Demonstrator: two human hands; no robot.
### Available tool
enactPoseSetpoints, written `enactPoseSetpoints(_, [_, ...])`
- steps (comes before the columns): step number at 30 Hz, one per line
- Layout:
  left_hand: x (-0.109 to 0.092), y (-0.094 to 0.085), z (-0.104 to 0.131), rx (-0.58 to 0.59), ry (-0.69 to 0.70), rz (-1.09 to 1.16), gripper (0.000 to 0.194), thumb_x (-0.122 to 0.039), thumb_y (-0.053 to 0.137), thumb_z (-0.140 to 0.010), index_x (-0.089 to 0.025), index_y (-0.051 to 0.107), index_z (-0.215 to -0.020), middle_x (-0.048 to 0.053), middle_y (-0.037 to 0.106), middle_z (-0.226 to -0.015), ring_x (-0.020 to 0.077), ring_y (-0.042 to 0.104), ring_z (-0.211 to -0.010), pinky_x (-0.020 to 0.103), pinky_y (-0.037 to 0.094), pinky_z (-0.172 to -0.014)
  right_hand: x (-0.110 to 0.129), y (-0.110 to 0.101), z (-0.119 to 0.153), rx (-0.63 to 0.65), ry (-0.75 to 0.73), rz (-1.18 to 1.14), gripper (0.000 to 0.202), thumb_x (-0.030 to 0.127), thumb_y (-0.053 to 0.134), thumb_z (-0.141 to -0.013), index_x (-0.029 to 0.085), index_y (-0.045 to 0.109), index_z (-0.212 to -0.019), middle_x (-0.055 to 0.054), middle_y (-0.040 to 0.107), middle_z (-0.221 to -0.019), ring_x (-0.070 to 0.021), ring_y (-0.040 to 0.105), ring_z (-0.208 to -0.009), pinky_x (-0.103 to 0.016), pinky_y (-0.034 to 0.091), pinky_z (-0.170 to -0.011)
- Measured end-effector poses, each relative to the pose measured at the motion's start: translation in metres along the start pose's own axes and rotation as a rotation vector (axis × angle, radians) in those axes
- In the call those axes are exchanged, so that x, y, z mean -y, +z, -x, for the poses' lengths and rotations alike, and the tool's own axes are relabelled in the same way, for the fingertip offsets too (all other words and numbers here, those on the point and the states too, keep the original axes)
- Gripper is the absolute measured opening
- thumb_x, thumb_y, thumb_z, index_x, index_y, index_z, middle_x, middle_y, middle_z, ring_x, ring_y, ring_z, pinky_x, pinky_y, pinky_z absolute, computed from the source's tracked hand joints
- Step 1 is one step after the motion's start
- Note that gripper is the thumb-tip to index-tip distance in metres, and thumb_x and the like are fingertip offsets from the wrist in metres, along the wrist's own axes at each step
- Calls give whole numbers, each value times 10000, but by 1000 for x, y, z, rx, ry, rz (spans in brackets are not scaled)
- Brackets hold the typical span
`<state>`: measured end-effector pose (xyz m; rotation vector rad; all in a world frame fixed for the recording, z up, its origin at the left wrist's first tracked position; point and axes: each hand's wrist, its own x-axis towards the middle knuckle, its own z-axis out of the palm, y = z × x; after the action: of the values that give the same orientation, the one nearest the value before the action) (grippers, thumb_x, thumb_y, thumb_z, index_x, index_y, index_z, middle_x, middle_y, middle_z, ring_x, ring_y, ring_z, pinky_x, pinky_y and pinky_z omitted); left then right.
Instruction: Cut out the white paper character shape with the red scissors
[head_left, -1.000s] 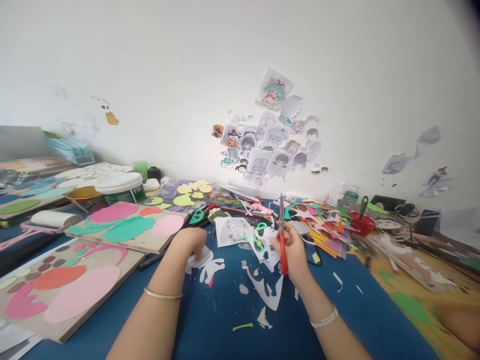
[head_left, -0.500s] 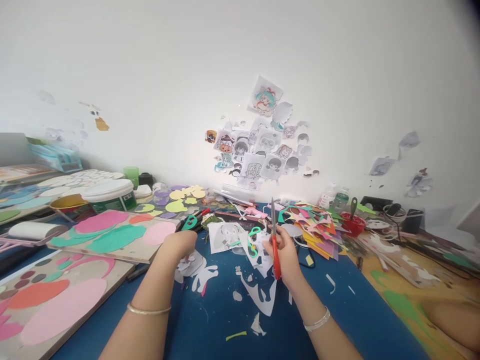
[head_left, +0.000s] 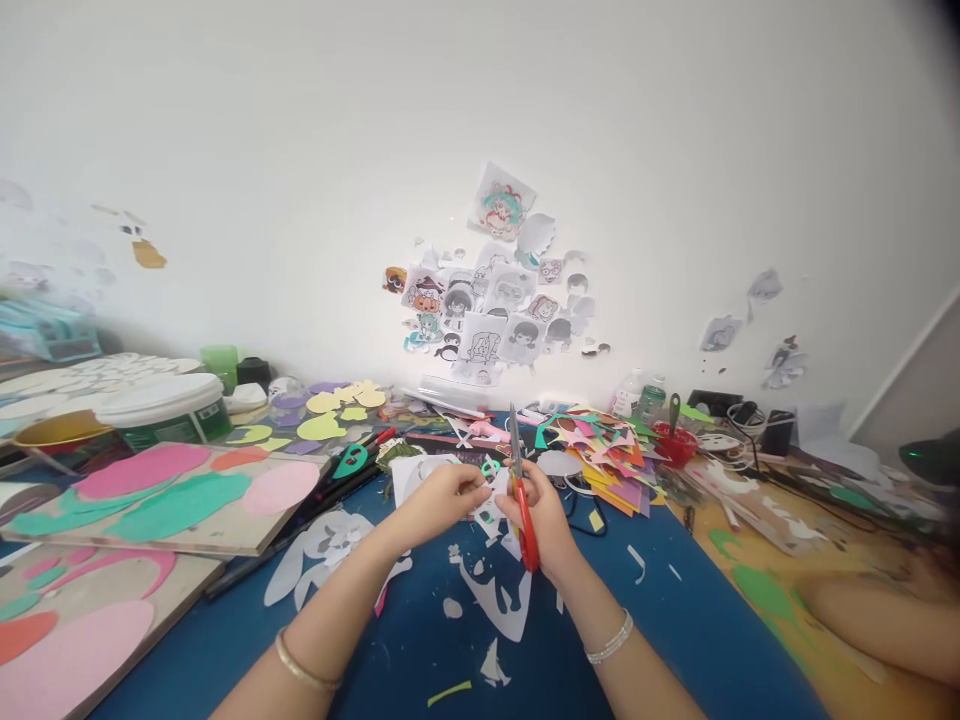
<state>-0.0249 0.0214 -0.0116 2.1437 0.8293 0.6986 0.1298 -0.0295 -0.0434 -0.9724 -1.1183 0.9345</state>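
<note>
My right hand (head_left: pixel 546 520) is closed around red-handled scissors (head_left: pixel 525 525), their blades pointing up and away from me. Just left of it, my left hand (head_left: pixel 448 498) has its fingertips pressed together; whatever they hold is too small to make out. Green-handled scissors (head_left: pixel 489 468) lie partly hidden behind the hands, among printed white paper. White paper cutouts (head_left: pixel 326 552) rest on the blue table left of my left forearm. Below the hands lies a curved white paper offcut (head_left: pixel 501 600), with small scraps around it.
Boards with coloured paper shapes (head_left: pixel 176 500) and a white-lidded tub (head_left: pixel 161 410) stand at left. Coloured paper scraps (head_left: pixel 611 455) are heaped back right, beside a red bowl (head_left: pixel 673 445). Another person's arm (head_left: pixel 877 620) rests at far right. Drawings (head_left: pixel 499 290) hang on the wall.
My left hand has moved right, from the white cutouts to beside my right hand. The cutouts now show more fully. The view has turned slightly right; the red scissors stay in my right hand.
</note>
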Motion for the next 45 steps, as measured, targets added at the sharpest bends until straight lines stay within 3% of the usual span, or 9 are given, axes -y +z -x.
enactPoseSetpoints(4, [4, -1, -3, 27, -69, 225, 348, -516, 526, -739, -190, 475, -626, -51, 445, -558, 138, 535, -555, 248, 473, -549, 5, 0, -1, -48, -27, -30, 400, 261, 697, -644, 212, 519, -998, 57, 518, -661, -59, 385, -438, -188, 282, -399])
enactPoseSetpoints(10, [4, -3, -4, -5, -133, 251, 340, -517, 552, -707, -184, 498, -662, -44, 519, -528, 159, 590, -508, 266, 483, -524, 7, -4, -3, -136, -32, -69, 481, 280, 718, -626, 213, 487, -1043, 49, 534, -672, -68, 415, -437, -185, 286, -376])
enactPoseSetpoints(18, [-3, -35, 3, -459, -140, 406, 491, -492, 613, -642, -136, 526, -968, -39, 567, -542, 147, 562, -492, 288, 483, -539, 11, -9, -4, -199, -22, -183, 498, 324, 771, -612, 225, 503, -1019, 48, 539, -681, -83, 463, -472, -195, 380, -407])
enactPoseSetpoints(21, [-3, -43, 5, -561, -148, 465, 427, -491, 633, -611, -142, 535, -836, -30, 557, -507, 148, 552, -491, 291, 481, -536, 16, -9, -2, -226, -23, -217, 538, 371, 784, -598, 243, 504, -1039, 53, 528, -680, -91, 476, -463, -200, 399, -391])
enactPoseSetpoints(24, [-3, -44, 5, -569, -159, 504, 320, -457, 624, -611, -163, 516, -675, -7, 562, -497, 138, 529, -473, 279, 473, -518, 18, -10, -2, -236, -50, -208, 564, 406, 788, -585, 247, 511, -1049, 53, 520, -669, -106, 495, -465, -230, 448, -411])
enactPoseSetpoints(29, [-2, -40, 3, -588, -140, 524, 136, -307, 542, -632, -174, 518, -647, -43, 502, -429, 104, 452, -401, 237, 406, -457, 14, -11, -3, -223, -73, -202, 517, 390, 785, -600, 251, 526, -1026, 59, 525, -669, -97, 502, -464, -235, 475, -446])
enactPoseSetpoints(35, [3, -43, 4, -716, -185, 650, 18, -202, 451, -577, -189, 453, -565, -100, 277, -376, 54, 251, -339, 194, 201, -379, 14, -10, -4, -254, -39, -222, 587, 380, 806, -559, 240, 508, -1044, 67, 529, -654, -86, 479, -455, -212, 440, -422])
enactPoseSetpoints(40, [3, -46, 7, -751, -151, 770, 275, -242, 507, -650, -199, 307, -466, -65, 339, -417, 39, 225, -355, 200, 162, -370, 15, -10, -3, -253, -32, -211, 577, 370, 802, -570, 238, 503, -1045, 69, 527, -656, -88, 480, -467, -212, 436, -434])
enactPoseSetpoints(45, [0, -43, 6, -733, -106, 725, 374, -345, 594, -721, -186, 354, -482, -65, 366, -390, 35, 274, -325, 195, 157, -360, 11, -10, -4, -241, -27, -197, 578, 374, 801, -574, 236, 495, -1045, 60, 537, -675, -85, 468, -446, -195, 381, -382])
